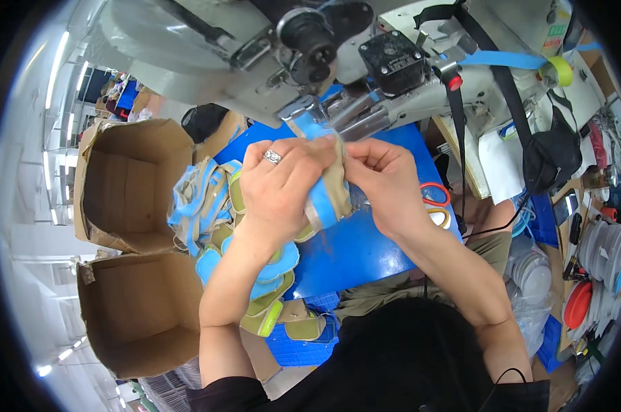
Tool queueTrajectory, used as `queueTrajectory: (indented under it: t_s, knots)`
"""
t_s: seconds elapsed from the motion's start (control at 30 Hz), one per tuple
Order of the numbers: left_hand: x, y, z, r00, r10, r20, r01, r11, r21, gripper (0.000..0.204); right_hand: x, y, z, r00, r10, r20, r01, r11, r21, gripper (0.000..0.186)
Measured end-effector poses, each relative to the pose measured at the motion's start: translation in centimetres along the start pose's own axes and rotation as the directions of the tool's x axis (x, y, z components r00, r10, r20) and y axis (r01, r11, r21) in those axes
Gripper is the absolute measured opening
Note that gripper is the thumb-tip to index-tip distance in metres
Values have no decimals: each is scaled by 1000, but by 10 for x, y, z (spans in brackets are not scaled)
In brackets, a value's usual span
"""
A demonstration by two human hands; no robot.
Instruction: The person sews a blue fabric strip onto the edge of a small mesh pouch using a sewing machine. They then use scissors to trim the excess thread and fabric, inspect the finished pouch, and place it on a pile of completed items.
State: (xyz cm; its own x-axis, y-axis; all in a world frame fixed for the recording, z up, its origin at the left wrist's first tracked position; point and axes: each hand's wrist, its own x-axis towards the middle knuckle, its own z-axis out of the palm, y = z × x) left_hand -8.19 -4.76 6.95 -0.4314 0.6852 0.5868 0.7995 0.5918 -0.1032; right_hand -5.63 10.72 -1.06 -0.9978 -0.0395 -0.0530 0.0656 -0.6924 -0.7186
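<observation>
A blue and tan fabric piece (331, 189) lies under the head of a sewing machine (355, 113), its far end at the presser area. My left hand (279, 182), with a ring on one finger, presses and grips the piece from the left side, its fingers bent over it. On the right, my right hand (386, 182) pinches the tan edge of the same piece between thumb and fingers. The fabric between the two hands is partly hidden by my left fingers. A blue ribbon (502, 59) runs in to the machine from the upper right.
A blue work table (365, 254) lies below the machine. Scissors with red handles (435, 194) rest right of my right hand. To the left are a heap of blue and grey strips (204, 199), blue and green cut pieces (279, 264) and two cardboard boxes (94, 185).
</observation>
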Motion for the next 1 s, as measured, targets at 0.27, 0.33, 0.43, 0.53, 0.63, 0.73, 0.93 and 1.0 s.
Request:
queueTrajectory:
  t_s: [0.27, 0.33, 0.43, 0.53, 0.63, 0.73, 0.93, 1.0]
  knots:
    - [-11, -1, 10, 993, -102, -50, 96, 989, -114, 23, 5, 3, 6, 993, -101, -67, 97, 994, -59, 16]
    - [-19, 7, 15, 946, -309, -101, 271, 920, -283, 23, 7, 6, 3, 983, -180, -45, 174, 979, -108, 17]
    - [-34, 25, 16, 668, -743, 50, 521, 418, -744, 25, 7, 8, -3, 934, -356, 20, 339, 869, -359, 17]
    - [-34, 25, 0, 395, -672, 626, 411, -480, -775, 27, 6, 12, -2, 851, -517, 88, 489, 720, -493, 15]
    - [-23, 17, 10, 383, -633, 673, 546, -432, -718, 27, 7, 14, -4, 808, -577, 115, 537, 643, -546, 14]
    - [-21, 4, 16, 406, -629, 663, 642, -320, -697, 29, 6, 17, -8, 766, -630, 129, 561, 557, -612, 15]
    - [-21, -5, 11, 319, -519, 793, 371, -702, -608, 32, 7, 29, -15, 671, -710, 213, 585, 330, -741, 19]
    - [-18, -1, 11, 330, -536, 777, 397, -668, -630, 28, 11, 32, -16, 652, -727, 217, 602, 323, -730, 21]
